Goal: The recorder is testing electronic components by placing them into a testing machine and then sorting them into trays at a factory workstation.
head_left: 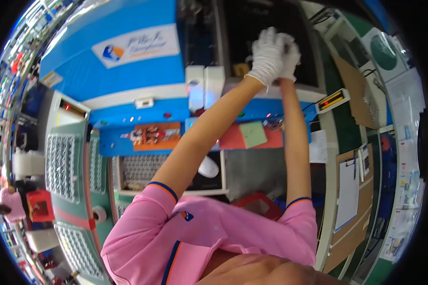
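Note:
Both my hands wear white gloves and are stretched far ahead over a dark, framed panel [242,28] on the blue machine. My left hand [266,56] lies over the panel with its fingers out straight and close together. Right beside it, my right hand [292,59] has its fingers bent inward. Part of that hand is hidden behind the left one, and whatever it may hold cannot be made out. Near my left wrist, a small yellow patch [242,70] shows on the dark panel.
Below my arms, a blue ledge carries an orange tray of small tools [152,136] and a green note [253,134]. A keyboard [140,170] and white mouse [208,167] sit nearer me. Component trays [62,166] stand left; a clipboard [347,190] lies right.

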Available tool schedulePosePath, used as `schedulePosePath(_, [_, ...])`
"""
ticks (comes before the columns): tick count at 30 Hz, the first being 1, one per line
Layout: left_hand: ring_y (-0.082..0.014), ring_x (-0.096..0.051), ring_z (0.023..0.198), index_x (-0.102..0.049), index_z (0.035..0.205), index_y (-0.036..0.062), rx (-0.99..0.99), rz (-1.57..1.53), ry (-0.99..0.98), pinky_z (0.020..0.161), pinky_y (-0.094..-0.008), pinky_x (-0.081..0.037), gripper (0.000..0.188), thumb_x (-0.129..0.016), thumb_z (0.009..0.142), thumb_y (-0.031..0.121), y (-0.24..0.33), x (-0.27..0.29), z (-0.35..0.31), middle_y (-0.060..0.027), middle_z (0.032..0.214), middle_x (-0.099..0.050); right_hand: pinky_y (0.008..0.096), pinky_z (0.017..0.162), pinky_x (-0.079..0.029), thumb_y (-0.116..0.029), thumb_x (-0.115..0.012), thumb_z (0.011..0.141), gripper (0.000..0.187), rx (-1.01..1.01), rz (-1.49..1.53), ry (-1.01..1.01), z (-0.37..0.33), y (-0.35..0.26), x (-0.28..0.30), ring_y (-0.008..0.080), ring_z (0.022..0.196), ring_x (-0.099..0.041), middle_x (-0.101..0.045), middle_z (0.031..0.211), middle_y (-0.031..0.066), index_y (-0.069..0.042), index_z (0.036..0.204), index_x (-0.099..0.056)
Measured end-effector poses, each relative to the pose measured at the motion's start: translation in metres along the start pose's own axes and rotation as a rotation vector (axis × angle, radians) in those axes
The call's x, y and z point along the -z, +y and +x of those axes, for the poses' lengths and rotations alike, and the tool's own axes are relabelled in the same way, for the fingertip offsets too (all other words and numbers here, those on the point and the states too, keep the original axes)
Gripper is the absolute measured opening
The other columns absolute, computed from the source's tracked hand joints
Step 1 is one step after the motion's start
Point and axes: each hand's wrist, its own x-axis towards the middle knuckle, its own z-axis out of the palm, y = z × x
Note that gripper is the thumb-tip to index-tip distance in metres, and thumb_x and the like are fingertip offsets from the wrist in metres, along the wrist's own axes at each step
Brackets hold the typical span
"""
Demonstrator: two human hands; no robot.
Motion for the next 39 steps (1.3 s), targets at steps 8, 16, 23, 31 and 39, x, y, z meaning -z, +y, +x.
schedulePosePath(8, [-0.0374, -0.047, 0.133, -0.059, 0.13, 0.0125, 0.053, 0.563, -0.338, 0.107, -0.0699, -0.029, 0.042, -0.059, 0.091, 0.027, -0.096, -0.091, 0.033, -0.0163, 0.128, -0.06, 0.0396, 0.089, -0.052, -0.003, -0.069, 0.083, 0.021, -0.064, -0.558, -0.148, 0.025, 0.032, -0.018, 0.0353, 0.101, -0.066, -0.069, 0.104, 0.0187, -0.006, 0.103, -0.07])
schedulePosePath(16, [-0.03, -0.067, 0.095, -0.071, 0.109, 0.0089, 0.074, 0.197, -0.119, 0.086, -0.0421, -0.054, 0.026, -0.071, 0.083, 0.013, -0.092, -0.068, 0.059, -0.0142, 0.103, -0.067, 0.0431, 0.09, -0.051, -0.011, -0.069, 0.085, 0.027, -0.32, -0.296, -0.449, 0.039, 0.06, -0.038, 0.0387, 0.102, -0.065, -0.069, 0.107, 0.0215, -0.01, 0.113, -0.068])
schedulePosePath(23, [-0.0263, -0.067, 0.093, -0.07, 0.114, 0.0081, 0.048, -0.298, 0.096, 0.08, -0.0325, -0.056, 0.029, -0.074, 0.085, 0.011, 0.009, 0.072, -0.017, -0.0106, 0.109, -0.067, 0.0377, 0.095, -0.05, -0.011, -0.07, 0.084, 0.031, -0.114, -0.493, -0.751, 0.028, 0.053, -0.026, 0.0379, 0.113, -0.06, -0.063, 0.128, 0.0168, -0.016, 0.115, -0.071])
schedulePosePath(31, [-0.046, -0.046, 0.133, -0.069, 0.117, 0.0135, -0.508, 0.505, -1.016, 0.112, -0.0643, -0.029, 0.033, -0.066, 0.089, 0.031, -0.027, 0.138, -0.168, -0.0116, 0.148, -0.047, 0.0462, 0.107, -0.041, -0.001, -0.063, 0.086, 0.052, 0.149, -0.383, -0.196, 0.024, -0.054, 0.004, 0.0403, 0.121, -0.053, -0.056, 0.132, 0.0224, -0.006, 0.137, -0.053])
schedulePosePath(39, [-0.0557, -0.029, 0.141, -0.063, 0.13, 0.0124, -0.582, 0.851, -1.279, 0.112, -0.07, -0.028, 0.038, -0.063, 0.094, 0.024, -0.022, 0.129, -0.177, -0.0105, 0.16, -0.032, 0.0434, 0.117, -0.03, 0.001, -0.052, 0.094, 0.057, -0.292, -0.373, 0.352, -0.163, -0.053, 0.124, 0.0374, 0.139, -0.042, -0.048, 0.147, 0.0235, -0.002, 0.149, -0.039])
